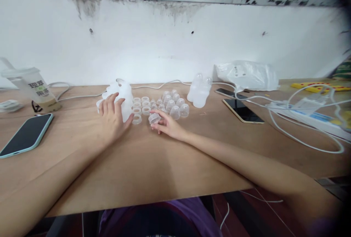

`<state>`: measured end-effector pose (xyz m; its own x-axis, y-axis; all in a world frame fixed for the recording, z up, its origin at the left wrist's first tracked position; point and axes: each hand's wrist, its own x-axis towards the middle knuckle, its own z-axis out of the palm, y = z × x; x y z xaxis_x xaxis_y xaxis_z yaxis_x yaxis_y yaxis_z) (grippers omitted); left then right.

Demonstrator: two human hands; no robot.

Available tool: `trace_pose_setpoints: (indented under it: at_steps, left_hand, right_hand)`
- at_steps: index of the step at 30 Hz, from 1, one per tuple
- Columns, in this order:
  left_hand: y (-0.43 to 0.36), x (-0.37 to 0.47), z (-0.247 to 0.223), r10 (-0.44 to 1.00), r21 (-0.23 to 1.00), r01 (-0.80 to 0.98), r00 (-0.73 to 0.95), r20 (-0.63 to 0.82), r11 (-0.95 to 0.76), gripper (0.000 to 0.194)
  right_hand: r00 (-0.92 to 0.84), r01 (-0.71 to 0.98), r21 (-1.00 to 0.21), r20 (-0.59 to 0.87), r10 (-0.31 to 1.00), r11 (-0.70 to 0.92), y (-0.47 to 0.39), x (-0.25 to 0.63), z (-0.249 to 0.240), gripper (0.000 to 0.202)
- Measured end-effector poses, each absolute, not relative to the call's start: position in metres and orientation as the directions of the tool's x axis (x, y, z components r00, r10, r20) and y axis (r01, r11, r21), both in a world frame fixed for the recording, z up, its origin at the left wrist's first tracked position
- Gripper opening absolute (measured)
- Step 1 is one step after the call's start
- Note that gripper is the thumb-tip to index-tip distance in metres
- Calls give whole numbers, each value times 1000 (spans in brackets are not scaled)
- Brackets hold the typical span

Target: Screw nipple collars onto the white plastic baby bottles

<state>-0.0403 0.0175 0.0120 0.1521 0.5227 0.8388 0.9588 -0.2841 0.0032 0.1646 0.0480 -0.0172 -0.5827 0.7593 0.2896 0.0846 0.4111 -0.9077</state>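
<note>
My right hand pinches a clear collar ring between thumb and fingers, just above the table; whether a teat sits inside it I cannot tell. My left hand is open, fingers spread, in front of a cluster of frosted white bottle bodies and partly covering them. Beside its thumb, collar rings lie in rows. Small clear teats stand behind my right hand. Several clear domed caps are lined up to their right. Capped bottles stand upright farther right.
A drink cup and a phone in a mint case are at the left. To the right are another phone, a plastic bag and a power strip with looping white cables. A white wall borders the wooden table.
</note>
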Motion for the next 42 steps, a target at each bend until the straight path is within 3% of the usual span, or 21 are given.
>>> trace_pose_setpoints:
  at_steps: [5,19,24,29,33,37,42]
  left_hand:
    - [23,-46,9,572,-32,966,178,801,-256,47]
    - [19,-41,5,491,7,932,184,851,-361,38]
    - [5,-33,8,445,-13,899,229,866,-438,41]
    - [-3,-25,6,401,21,823,253,880,-567,45]
    - [-3,-23,2,517,183,785,195,833,-592,46]
    - [-4,-23,-1,719,332,799,172,673,-502,49]
    - [-1,-25,1,745,250,813,298,596,-525,47]
  right_hand:
    - [-593,114,-899,280,755,422,46,165,-15,42]
    - [-605,82,-903,290,741,421,49,166,-17,29]
    - [-504,30,-902,359,786,431,46,166,-13,42]
    - [-489,80,-902,336,805,425,46,168,-15,45]
    - [-526,78,-908,313,791,411,48,169,-18,43]
    - [-546,27,-902,348,762,431,49,169,-18,37]
    - [-535,-66,-910,379,755,410,44,168,-10,26]
